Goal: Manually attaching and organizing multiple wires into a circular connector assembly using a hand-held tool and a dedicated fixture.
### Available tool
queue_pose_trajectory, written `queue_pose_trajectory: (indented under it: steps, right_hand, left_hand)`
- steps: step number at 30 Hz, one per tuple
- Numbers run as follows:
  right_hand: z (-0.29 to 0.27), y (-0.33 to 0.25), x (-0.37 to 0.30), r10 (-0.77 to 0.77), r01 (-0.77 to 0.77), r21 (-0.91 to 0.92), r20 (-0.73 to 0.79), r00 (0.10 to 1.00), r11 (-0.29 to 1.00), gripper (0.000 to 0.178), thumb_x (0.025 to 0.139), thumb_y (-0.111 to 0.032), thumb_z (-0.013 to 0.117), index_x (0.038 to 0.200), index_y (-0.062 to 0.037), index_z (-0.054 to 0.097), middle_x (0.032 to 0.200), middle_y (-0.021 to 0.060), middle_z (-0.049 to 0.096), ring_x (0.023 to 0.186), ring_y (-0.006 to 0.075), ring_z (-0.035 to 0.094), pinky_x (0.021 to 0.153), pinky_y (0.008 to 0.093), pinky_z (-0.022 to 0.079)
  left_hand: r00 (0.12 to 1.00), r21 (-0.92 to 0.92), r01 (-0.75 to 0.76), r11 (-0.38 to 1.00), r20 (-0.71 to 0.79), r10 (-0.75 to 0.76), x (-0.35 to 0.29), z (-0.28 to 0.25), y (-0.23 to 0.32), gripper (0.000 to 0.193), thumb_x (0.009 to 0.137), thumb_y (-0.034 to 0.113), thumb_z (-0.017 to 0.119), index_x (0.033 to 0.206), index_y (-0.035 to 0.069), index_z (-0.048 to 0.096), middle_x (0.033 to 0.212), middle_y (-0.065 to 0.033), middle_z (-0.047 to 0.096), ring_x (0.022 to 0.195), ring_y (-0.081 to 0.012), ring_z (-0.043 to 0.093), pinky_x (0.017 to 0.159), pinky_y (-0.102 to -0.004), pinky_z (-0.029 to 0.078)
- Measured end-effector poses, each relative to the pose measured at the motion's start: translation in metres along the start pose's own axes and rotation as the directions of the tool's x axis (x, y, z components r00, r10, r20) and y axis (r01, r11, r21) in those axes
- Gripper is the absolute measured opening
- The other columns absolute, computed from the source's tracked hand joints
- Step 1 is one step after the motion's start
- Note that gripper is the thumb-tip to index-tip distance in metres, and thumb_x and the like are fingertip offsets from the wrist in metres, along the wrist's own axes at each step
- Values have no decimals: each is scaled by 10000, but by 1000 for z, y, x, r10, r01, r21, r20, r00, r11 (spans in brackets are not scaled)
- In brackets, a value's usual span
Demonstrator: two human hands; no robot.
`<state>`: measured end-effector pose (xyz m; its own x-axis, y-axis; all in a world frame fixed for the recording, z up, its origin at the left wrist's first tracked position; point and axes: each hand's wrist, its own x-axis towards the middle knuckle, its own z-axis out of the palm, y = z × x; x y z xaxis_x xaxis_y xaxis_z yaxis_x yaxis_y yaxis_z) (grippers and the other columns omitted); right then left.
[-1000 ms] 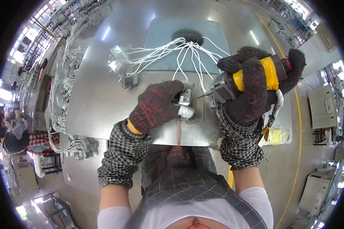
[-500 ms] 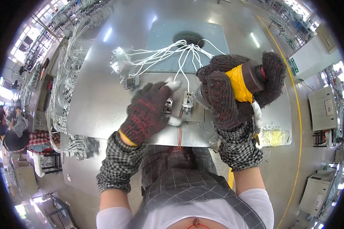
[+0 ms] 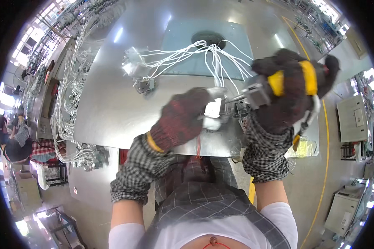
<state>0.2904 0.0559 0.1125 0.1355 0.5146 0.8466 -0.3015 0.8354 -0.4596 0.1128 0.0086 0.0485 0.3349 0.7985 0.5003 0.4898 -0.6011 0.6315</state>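
Note:
My left hand (image 3: pixel 180 118), in a dark red-black knitted glove with white-wrapped fingertips, is closed on a small bright metal part (image 3: pixel 213 108) over the near middle of the table. Blur hides the part's details. A similarly gloved right hand (image 3: pixel 293 91) wraps round a power tool (image 3: pixel 258 96) with a grey blocky head and a thin shaft pointing left at that part. Yellow bands show around the right-hand grip. Under the tool head lie small metal fittings (image 3: pixel 242 110), partly hidden. White wires (image 3: pixel 216 62) run from a dark round opening (image 3: pixel 208 40) toward the fittings.
At the table's left, a cluster of metal fittings (image 3: pixel 144 86) hangs on white wires. Bundles of pale wire (image 3: pixel 68 108) drape beyond the left edge. A clear bag with yellow contents (image 3: pixel 305 148) lies at the right corner. A co-worker (image 3: pixel 18 145) is far left.
My left hand has moved right and closed on a metal part. The right hand has shifted right and turned the tool, whose shaft now points at that part. More wires now lie to the right.

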Motion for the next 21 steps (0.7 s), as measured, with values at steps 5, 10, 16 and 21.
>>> queue_pose_trajectory:
  steps: [5, 10, 16, 21]
  right_hand:
    - [-25, 11, 3, -28, 58, 175, -169, 985, 983, 772, 834, -45, 679, 1456, -166, 238, 893, 143, 663, 693, 298, 688, 625, 453, 593]
    - [-2, -4, -15, 177, -187, -79, -113, 978, 979, 753, 854, -69, 714, 1449, -187, 269, 921, 168, 652, 794, 255, 683, 671, 413, 592]
    - [-6, 6, -29, 152, -139, -192, 50, 987, 972, 740, 867, -49, 709, 1451, -177, 272, 1104, 181, 615, 894, 267, 681, 790, 457, 601]
    - [4, 2, -31, 122, -87, -277, 112, 986, 957, 625, 897, -119, 688, 1412, -197, 342, 1215, 192, 558, 975, 291, 652, 860, 432, 598]
  left_hand:
    - [996, -7, 77, 997, 54, -76, -2, -8, -13, 616, 740, 348, 801, 1271, 100, 610, 1042, -139, 680, 910, -291, 691, 764, -374, 552]
    - [937, 192, 235, 953, 214, -274, 8, -14, 4, 576, 750, 369, 786, 1227, 90, 623, 1000, -137, 683, 921, -311, 680, 770, -391, 541]
    - [944, 107, 260, 960, 180, -276, 4, -10, 0, 548, 759, 384, 770, 1196, 82, 635, 997, -146, 679, 937, -322, 669, 820, -424, 523]
    - [991, 484, 66, 873, -133, -2, -6, -24, -26, 600, 763, 365, 771, 1232, 36, 597, 1177, -216, 620, 1106, -384, 594, 963, -476, 456]
